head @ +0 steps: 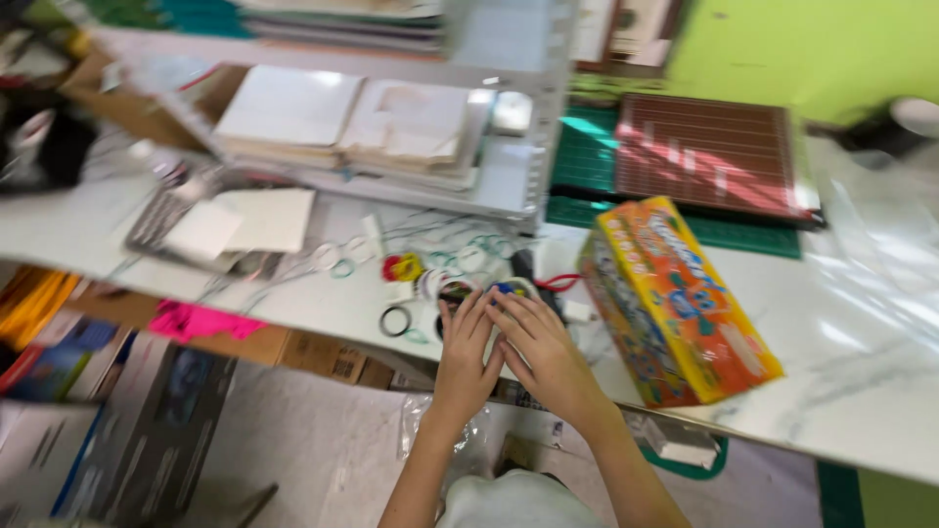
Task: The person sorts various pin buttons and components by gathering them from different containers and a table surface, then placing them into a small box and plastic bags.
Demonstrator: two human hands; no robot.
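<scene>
1. Hands meet at the front edge of the white marble-look table; the left hand and the right hand lie side by side, touching each other, fingers pointing away from the person.
2. Both hands rest on a small cluster of tape rolls; the rolls lie directly under and just beyond the fingertips, so neither hand is clearly nearer; the right hand covers a roll with blue on it.
3. The fingers are stretched and spread flat, not clenched; whether any roll is really gripped I cannot tell, because the picture is blurred.
4. One black ring of tape lies apart, just left of the left hand.
5. An orange and yellow box lies near the right hand, on its right side; its long axis runs obliquely, from far-left to near-right.
</scene>
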